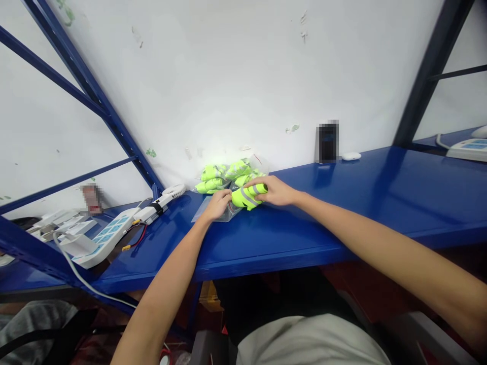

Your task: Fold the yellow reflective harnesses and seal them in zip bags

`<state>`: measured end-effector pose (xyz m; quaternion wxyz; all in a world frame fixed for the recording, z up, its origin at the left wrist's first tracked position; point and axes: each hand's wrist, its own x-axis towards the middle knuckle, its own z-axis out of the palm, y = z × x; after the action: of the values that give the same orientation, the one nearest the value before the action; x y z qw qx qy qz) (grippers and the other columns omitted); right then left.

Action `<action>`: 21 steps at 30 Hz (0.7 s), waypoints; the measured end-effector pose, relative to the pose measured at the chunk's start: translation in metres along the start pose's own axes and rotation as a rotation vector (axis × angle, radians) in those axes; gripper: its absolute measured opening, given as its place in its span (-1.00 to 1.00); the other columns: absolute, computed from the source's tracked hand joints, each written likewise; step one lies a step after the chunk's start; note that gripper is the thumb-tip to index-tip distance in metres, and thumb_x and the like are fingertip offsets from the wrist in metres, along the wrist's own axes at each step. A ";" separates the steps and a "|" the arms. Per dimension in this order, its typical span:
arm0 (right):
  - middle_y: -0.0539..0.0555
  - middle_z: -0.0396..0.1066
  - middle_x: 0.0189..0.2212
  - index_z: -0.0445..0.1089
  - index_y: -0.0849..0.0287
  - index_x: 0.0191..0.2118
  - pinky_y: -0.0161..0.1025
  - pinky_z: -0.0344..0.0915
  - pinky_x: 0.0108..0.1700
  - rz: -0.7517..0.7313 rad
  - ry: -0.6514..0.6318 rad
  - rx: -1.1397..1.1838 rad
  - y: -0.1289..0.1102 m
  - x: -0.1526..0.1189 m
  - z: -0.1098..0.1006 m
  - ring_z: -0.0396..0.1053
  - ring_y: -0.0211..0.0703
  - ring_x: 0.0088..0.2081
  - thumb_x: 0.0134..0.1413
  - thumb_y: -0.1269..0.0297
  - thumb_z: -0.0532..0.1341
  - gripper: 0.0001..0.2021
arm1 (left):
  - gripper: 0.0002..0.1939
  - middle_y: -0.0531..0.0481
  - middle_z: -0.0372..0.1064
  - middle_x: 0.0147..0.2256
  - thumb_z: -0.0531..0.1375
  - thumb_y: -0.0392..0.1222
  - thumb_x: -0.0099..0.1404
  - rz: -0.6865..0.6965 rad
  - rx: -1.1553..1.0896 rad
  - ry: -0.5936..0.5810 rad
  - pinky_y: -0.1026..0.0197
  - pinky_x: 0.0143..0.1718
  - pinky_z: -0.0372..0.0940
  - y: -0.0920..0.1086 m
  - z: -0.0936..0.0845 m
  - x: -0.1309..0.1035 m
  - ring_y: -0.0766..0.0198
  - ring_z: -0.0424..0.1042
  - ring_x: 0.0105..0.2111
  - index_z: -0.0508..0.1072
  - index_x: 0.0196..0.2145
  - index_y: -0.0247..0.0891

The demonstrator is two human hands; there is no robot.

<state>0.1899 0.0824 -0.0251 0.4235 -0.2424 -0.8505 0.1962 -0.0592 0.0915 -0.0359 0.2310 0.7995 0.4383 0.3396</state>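
My right hand (278, 191) is wrapped round a rolled-up neon yellow reflective vest (248, 197) with grey stripes, held just above the blue shelf. To its left, my left hand (218, 205) has its fingers closed on the edge of a clear plastic bag (227, 215), close to the near end of the roll. Several more yellow rolls (211, 178) with silver bands lie behind the hands, in or on the clear bag. My left fingertips are partly hidden, as is the bag's opening.
At the left lie a white power strip (110, 235), a small white fan (174, 191) and a lead with yellow connectors (139, 235). Blue rack posts (95, 91) rise there. A dark blurred device (327, 143) and a white case (350, 156) stand by the wall (243, 76).
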 end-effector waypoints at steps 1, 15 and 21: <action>0.04 0.53 -0.04 0.55 -0.01 -0.03 0.05 0.29 0.07 -0.017 -0.014 -0.022 0.000 0.000 0.002 0.45 0.10 -0.01 -0.14 0.54 0.28 -0.50 | -0.80 0.04 0.22 -0.56 0.03 -0.18 0.13 0.004 0.013 0.025 0.20 -0.33 0.17 -0.001 0.000 0.000 0.22 0.24 -0.46 0.28 -0.60 -0.22; 0.13 0.48 0.01 0.46 0.09 0.07 -0.06 0.30 0.02 -0.275 -0.170 -0.272 -0.027 -0.006 0.022 0.42 0.00 0.00 -0.14 0.71 0.10 -0.36 | -0.69 0.01 0.40 -0.41 0.06 -0.01 0.27 0.089 -0.016 0.021 0.19 -0.20 0.26 0.003 0.002 -0.001 0.21 0.35 -0.34 0.41 -0.45 -0.28; 0.16 0.46 0.01 0.43 0.10 0.10 -0.07 0.35 -0.01 -0.247 -0.022 -0.296 -0.022 -0.004 0.023 0.43 0.00 -0.01 0.02 0.62 0.15 -0.48 | -0.37 -0.10 0.50 -0.33 -0.13 0.25 0.35 -0.027 -0.322 -0.063 0.07 -0.10 0.31 0.006 -0.007 -0.001 0.08 0.44 -0.22 0.52 -0.27 -0.32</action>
<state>0.1678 0.0590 -0.0285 0.3950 -0.1937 -0.8979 0.0180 -0.0615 0.0879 -0.0276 0.3743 0.7564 0.3816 0.3771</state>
